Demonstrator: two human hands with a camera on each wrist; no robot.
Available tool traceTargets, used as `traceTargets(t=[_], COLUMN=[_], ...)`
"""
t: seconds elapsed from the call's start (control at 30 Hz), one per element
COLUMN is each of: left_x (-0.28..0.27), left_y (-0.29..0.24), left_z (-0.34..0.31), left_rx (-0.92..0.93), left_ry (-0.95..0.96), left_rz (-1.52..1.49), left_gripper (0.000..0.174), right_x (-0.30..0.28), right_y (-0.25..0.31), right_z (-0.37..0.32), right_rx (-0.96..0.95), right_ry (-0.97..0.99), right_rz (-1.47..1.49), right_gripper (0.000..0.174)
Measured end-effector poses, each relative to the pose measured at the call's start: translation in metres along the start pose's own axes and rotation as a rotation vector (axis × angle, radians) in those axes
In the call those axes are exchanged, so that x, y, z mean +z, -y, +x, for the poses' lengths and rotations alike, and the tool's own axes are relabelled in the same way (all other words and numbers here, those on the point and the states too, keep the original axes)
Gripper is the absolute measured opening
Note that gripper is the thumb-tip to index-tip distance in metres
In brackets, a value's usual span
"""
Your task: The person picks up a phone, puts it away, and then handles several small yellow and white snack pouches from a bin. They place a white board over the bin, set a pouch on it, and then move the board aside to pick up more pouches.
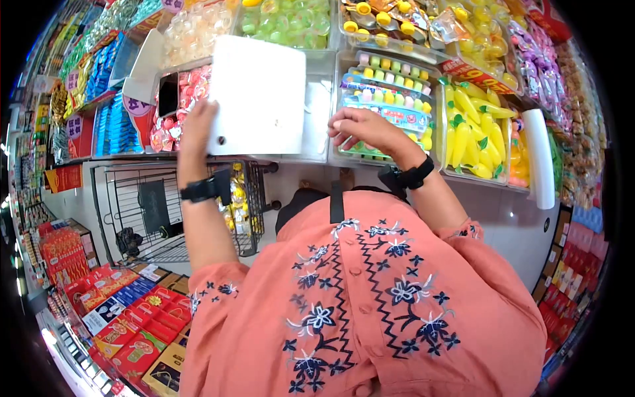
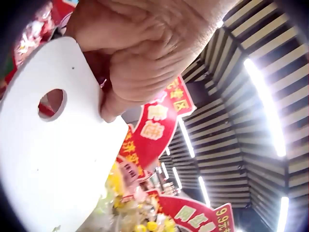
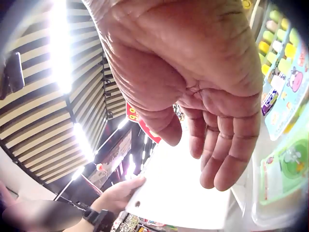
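A white board (image 1: 258, 99) with a small round hole near one corner is held up over the display bins. My left hand (image 1: 198, 129) grips its left edge; in the left wrist view the thumb of that hand (image 2: 145, 53) presses on the white board (image 2: 53, 154) near its edge. To the board's right, my right hand (image 1: 374, 129) is apart from it, above the front of a bin of colourful packs (image 1: 387, 99). In the right wrist view the right hand (image 3: 193, 72) holds nothing, its fingers relaxed and slightly bent.
Bins of yellow banana-shaped packs (image 1: 473, 132) and green sweets (image 1: 288, 23) surround the board. A phone-like dark object (image 1: 169, 94) lies on red packs. A wire cart (image 1: 132, 205) stands at lower left. A white roll (image 1: 539, 159) leans at right.
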State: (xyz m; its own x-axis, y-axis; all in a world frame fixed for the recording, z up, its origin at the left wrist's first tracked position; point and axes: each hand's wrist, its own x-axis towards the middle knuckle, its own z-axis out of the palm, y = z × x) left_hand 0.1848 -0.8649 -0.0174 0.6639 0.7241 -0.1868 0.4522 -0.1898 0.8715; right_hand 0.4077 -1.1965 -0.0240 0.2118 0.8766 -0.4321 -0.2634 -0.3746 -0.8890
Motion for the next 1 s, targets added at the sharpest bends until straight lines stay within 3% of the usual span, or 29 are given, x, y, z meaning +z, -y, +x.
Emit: traceTargets(t=[0.07,0.13,0.2,0.37,0.6,0.67,0.8,0.93,1.0], left_x=[-0.034,-0.051,-0.061,-0.049,0.018,0.048,0.097,0.124,0.119], left_y=[-0.030,-0.044,-0.056,-0.030,-0.022,-0.050,-0.053,-0.051,-0.040], left_z=[-0.025,-0.049,-0.069,-0.091,-0.086,-0.095,-0.071,-0.069,-0.066], left_rx=[0.021,0.088,0.080,0.126,0.056,0.096,0.092,0.016,-0.085], left_ry=[-0.168,-0.299,-0.422,-0.498,-0.426,-0.246,-0.215,-0.186,-0.133], left_rz=[0.028,-0.318,-0.473,-0.734,-1.121,-1.201,-1.254,-1.189,-0.871], left_gripper=[0.027,0.027,0.023,0.033,0.039,0.039,0.029,0.038,0.040], right_x=[-0.005,-0.022,-0.028,-0.034,-0.015,-0.004,0.005,0.002,-0.006], right_y=[0.014,-0.004,0.000,0.003,0.028,0.043,0.066,0.067,0.070], right_z=[-0.007,0.006,0.004,0.008,0.017,0.024,0.052,0.065,0.060], right_rx=[0.015,-0.035,-0.059,-0.078,-0.127,-0.231,-0.364,-0.364,-0.383], right_ry=[-0.034,-0.059,-0.088,-0.131,-0.067,-0.023,0.021,-0.060,-0.139], right_rz=[-0.022,0.001,0.056,0.090,0.186,0.217,0.218,0.234,0.204], right_gripper=[0.029,0.030,0.029,0.027,0.041,0.051,0.050,0.039,0.037])
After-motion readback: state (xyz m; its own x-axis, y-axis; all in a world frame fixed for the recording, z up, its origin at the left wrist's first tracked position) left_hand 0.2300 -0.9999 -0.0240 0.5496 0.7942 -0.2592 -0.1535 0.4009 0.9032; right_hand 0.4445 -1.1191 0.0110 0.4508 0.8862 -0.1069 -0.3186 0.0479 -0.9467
